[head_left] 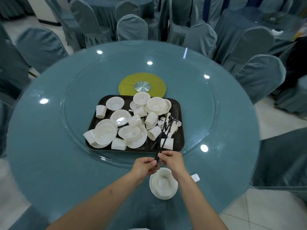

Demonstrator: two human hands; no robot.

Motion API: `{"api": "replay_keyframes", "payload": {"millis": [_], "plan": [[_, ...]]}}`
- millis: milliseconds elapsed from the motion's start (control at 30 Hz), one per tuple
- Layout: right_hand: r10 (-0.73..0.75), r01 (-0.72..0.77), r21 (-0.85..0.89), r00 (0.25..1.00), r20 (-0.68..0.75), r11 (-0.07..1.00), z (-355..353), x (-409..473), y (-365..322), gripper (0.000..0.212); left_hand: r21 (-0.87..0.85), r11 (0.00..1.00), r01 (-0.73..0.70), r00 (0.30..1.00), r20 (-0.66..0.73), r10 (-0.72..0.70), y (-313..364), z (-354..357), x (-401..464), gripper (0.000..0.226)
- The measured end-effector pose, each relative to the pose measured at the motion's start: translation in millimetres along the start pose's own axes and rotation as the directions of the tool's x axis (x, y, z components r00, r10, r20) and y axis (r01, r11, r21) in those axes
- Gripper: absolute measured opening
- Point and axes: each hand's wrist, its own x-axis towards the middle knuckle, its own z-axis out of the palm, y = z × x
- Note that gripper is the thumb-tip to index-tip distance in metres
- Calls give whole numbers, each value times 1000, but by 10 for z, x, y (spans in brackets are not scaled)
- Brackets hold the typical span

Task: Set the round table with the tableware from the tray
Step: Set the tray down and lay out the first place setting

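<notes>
Above the bowl [163,183], left hand [144,167] and right hand [172,161] meet, each grip pinching black chopsticks [163,138].

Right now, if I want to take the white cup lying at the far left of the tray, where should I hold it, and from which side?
Hold the white cup around its side wall, coming from above and from the left. It lies apart from the other pieces near the tray edge, so the left hand would probably reach it without knocking the bowls beside it.
</notes>
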Motion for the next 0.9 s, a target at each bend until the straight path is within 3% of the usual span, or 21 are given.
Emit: {"api": "replay_keyframes", "payload": {"millis": [267, 400, 633, 900], "plan": [[20, -20, 134, 1000, 3, 991, -19, -81, -48, 15, -51, 998, -22, 998, 56, 25, 36, 74, -87, 15], [23, -17, 209, 999, -26, 978, -31, -101, -42, 3, 3, 1000, -24, 996, 85, 24, 26, 93, -109, 15], [31, 20, 313, 987, -157, 949, -108, -93, -24, 10, 98, 995, -19, 993, 119, 8, -62, 151, -155, 20], [76, -14, 409, 988, -134, 913, -247, -108, 92, 17, 168, 986, -17, 991, 135, -6, -128, 281, -118, 19]]}}
